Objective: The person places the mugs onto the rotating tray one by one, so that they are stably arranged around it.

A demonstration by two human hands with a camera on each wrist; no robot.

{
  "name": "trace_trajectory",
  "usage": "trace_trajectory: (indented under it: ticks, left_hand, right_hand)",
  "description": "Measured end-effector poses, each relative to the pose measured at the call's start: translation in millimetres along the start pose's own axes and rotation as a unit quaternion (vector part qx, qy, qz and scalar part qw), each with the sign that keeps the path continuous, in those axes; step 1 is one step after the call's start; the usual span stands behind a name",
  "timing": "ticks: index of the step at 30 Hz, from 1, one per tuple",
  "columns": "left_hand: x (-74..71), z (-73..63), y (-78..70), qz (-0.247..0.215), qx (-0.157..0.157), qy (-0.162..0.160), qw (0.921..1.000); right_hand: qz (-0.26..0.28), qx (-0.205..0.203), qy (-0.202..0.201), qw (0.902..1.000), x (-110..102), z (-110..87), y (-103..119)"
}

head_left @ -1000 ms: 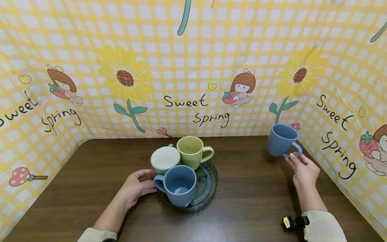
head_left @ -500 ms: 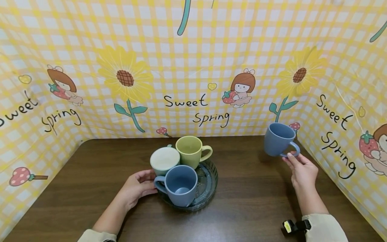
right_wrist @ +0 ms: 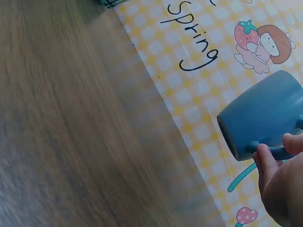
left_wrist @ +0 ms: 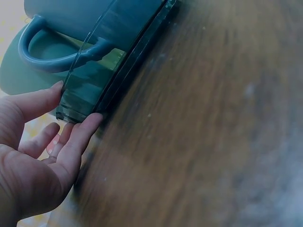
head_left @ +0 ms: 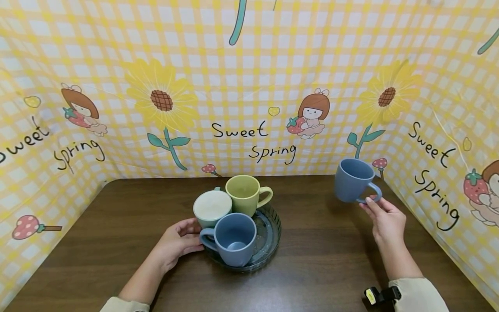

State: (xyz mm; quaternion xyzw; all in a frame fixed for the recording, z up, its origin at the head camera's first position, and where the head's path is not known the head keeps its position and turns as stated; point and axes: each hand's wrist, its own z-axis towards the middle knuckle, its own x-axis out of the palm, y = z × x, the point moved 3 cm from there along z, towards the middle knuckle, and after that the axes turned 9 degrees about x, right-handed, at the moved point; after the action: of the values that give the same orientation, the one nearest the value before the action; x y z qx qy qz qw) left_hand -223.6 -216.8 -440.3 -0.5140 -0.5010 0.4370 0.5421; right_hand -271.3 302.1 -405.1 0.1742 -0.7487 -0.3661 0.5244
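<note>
My right hand pinches the handle of a blue mug between thumb and fingers. That mug is held above the back right of the table, mouth up; the right wrist view shows its side and base. At the left, my left hand grips the edge of a dark glass tray, thumb by the rim and fingers low on its wall. On the tray stand a second blue mug, a mint mug with a whitish inside, and a yellow-green mug. The second blue mug's handle points toward my left hand.
The brown wooden table runs back to a yellow checked cloth hung as a wall behind and at both sides. A black strap with a small yellow-marked block is at my right wrist.
My right hand has carried its blue mug a little to the left. On the tray, the front blue mug has shifted slightly right and the yellow-green mug slightly left.
</note>
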Motion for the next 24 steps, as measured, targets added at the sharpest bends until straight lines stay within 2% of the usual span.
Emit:
trace_trajectory:
  ticks: [13,24]
  left_hand:
    - [1.2,-1.6,-1.3,0.003,0.005,0.033,0.9994]
    - [2.8,-3.8,-4.1,0.001,0.006,0.034,0.9994]
  right_hand:
    - [-0.005,0.001,0.043,0.9991,7.9,-11.9,-2.2]
    - [-0.022,0.0,0.072,0.9972,13.0,-19.3,-3.6]
